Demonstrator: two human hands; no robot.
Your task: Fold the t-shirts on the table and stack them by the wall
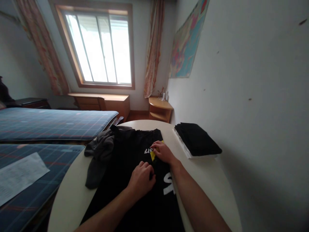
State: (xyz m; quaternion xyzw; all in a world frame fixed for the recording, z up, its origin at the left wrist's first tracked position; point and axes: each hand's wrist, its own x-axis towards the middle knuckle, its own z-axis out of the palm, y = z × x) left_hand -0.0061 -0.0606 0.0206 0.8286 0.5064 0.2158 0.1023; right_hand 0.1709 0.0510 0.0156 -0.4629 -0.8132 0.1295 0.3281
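Note:
A black garment [130, 167], which looks like a pair of trousers with a gathered far edge, lies lengthwise on the round table. White lettering and a yellow patch show on its right side. My left hand [142, 176] rests on the middle of the garment with its fingers curled into the cloth. Farther up, my right hand [163, 152] pinches the cloth at the yellow patch, near the small white lettering, partly covering both. A crumpled grey garment [102, 151] lies against the black one on its left.
The cream round table [202, 180] stands close to the white wall. Folded black clothes [196, 138] sit on a white item at its right edge. Beds with blue plaid mattresses [58, 122] are on the left, one bearing a paper sheet [21, 175]. Wooden furniture [116, 103] stands below the window.

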